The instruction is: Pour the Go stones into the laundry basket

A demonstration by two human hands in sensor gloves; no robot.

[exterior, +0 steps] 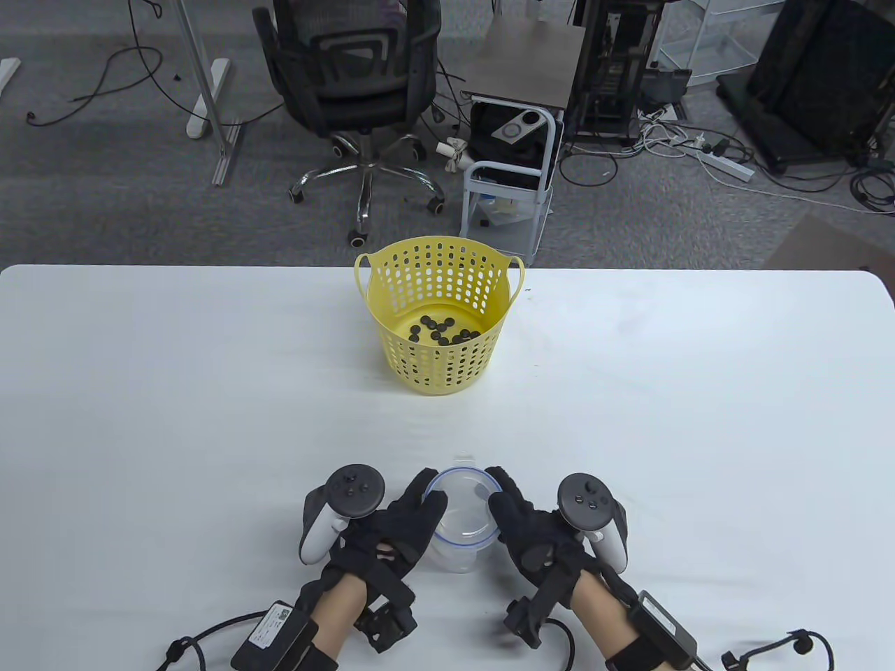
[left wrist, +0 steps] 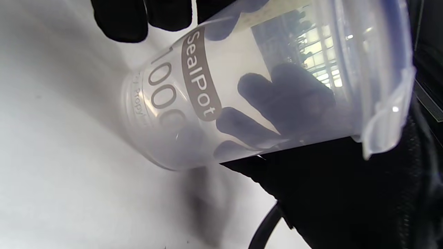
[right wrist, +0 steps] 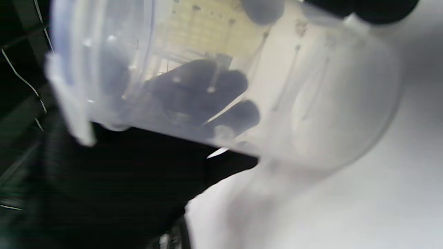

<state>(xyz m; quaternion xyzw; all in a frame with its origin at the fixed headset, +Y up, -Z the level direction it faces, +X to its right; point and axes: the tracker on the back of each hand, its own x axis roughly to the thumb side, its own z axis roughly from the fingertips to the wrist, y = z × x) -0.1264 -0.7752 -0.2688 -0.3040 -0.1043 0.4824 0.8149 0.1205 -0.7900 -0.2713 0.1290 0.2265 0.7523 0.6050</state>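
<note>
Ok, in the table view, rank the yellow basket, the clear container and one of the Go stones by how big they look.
1. Yellow laundry basket, clearly the largest.
2. Clear SealPot container, held between both hands; it sits nearer the camera, so its true size against the basket is unsure.
3. A single black Go stone in the basket, by far the smallest.

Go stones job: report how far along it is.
Done: black Go stones lie in the bottom of the yellow laundry basket. In hand: left hand and right hand hold the clear container upright near the table's front edge; it looks empty. Left: apparently only letting go of it.
</note>
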